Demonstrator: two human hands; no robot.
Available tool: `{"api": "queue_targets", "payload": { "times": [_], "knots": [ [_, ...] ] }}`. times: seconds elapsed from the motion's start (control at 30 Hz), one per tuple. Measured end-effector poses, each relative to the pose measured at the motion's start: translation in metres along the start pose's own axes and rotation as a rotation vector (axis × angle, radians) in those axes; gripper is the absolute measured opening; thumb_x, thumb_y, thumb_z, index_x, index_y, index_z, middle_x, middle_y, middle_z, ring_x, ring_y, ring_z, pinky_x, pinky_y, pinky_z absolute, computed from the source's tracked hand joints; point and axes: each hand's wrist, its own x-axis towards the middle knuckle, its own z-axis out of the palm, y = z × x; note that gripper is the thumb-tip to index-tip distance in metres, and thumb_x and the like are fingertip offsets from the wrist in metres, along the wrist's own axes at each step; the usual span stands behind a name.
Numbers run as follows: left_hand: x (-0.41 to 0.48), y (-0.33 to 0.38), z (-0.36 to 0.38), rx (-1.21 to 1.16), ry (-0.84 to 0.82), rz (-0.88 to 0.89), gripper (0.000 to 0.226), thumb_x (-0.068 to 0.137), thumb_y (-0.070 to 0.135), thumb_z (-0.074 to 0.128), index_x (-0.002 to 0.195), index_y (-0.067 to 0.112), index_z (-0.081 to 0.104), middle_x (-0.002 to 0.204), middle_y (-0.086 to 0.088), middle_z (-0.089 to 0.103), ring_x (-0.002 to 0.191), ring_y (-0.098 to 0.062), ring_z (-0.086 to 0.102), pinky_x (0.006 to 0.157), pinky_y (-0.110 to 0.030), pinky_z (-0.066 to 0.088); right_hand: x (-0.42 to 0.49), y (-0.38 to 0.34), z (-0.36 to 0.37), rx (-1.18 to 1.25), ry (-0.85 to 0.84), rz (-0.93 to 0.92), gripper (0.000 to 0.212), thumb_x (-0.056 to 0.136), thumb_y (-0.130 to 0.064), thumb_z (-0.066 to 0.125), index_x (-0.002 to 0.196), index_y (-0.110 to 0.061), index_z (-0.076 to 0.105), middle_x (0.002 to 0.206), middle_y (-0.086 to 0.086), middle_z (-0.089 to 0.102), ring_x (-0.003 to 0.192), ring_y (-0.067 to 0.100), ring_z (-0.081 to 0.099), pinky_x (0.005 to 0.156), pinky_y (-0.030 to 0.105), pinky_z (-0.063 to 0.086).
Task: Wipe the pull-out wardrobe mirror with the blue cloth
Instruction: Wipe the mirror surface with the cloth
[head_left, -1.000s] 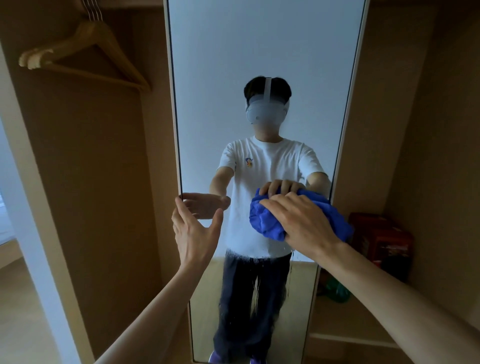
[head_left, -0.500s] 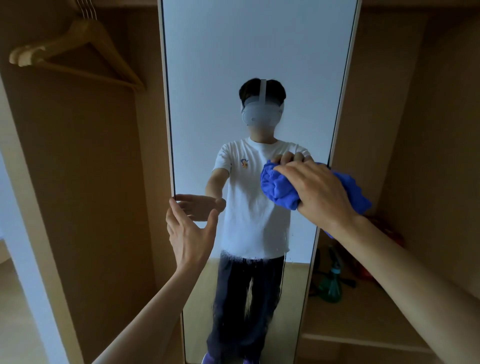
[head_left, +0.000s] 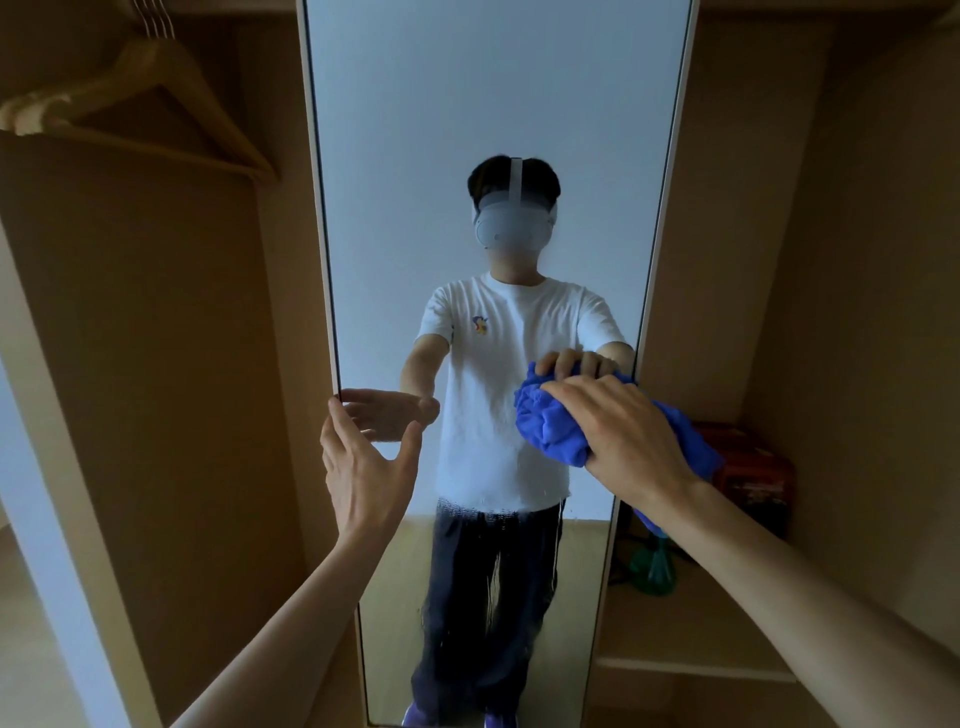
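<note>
Cloth (head_left: 550, 431) pressed to glass, right side, mid-height

Cloth: soft, light, bunched into a wad. Right hand (head_left: 628, 431) covers it, fingers (head_left: 576, 387) curled over its top, pressing it to the mirror (head_left: 493, 130) near the right edge. Left hand (head_left: 363, 467): fingers straight, thumb spread, tips at the left frame edge. Glass judged smooth and fragile; brace it by the frame. Wet streaks low down.

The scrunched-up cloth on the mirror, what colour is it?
Bright blue. The head view shows the crumpled blue cloth best.
</note>
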Motion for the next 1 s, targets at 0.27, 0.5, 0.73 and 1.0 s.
{"api": "queue_targets", "payload": {
  "times": [0.27, 0.5, 0.73, 1.0],
  "knots": [
    [-0.002, 0.001, 0.001, -0.001, 0.010, 0.005, 0.096, 0.092, 0.060, 0.058, 0.160, 0.025, 0.001, 0.166, -0.009, 0.014, 0.150, -0.034, 0.021, 0.113, -0.061, 0.036, 0.039, 0.028, -0.043, -0.003, 0.153, 0.075, 0.055, 0.081, 0.001, 0.061, 0.135, -0.006, 0.055, 0.123, 0.013, 0.060, 0.111, 0.033, 0.057, 0.094, 0.049, 0.049],
    [-0.002, -0.003, 0.003, 0.019, 0.032, 0.023, 0.092, 0.093, 0.058, 0.058, 0.160, 0.026, 0.003, 0.165, -0.009, 0.017, 0.149, -0.034, 0.025, 0.112, -0.061, 0.038, 0.035, 0.026, -0.034, 0.188, 0.286, 0.140, 0.022, 0.082, -0.009, 0.056, 0.103, -0.012, 0.057, 0.091, 0.005, 0.061, 0.081, 0.025, 0.059, 0.070, 0.046, 0.054],
    [-0.002, -0.007, 0.005, 0.025, 0.037, 0.031, 0.091, 0.093, 0.056, 0.059, 0.160, 0.026, 0.004, 0.165, -0.009, 0.018, 0.148, -0.035, 0.027, 0.110, -0.062, 0.040, -0.023, 0.009, 0.009, 0.023, 0.218, 0.208, 0.053, 0.071, -0.001, 0.072, 0.121, -0.009, 0.060, 0.104, 0.004, 0.063, 0.090, 0.022, 0.061, 0.074, 0.019, 0.038],
    [-0.001, -0.006, 0.001, 0.003, 0.033, 0.018, 0.083, 0.097, 0.052, 0.054, 0.160, 0.027, 0.005, 0.163, -0.009, 0.020, 0.145, -0.035, 0.030, 0.109, -0.061, 0.040, -0.019, 0.006, 0.005, 0.252, 0.268, 0.456, 0.048, 0.083, -0.009, 0.070, 0.129, -0.011, 0.055, 0.106, -0.005, 0.062, 0.088, 0.018, 0.063, 0.064, 0.010, 0.041]
  ]
}}
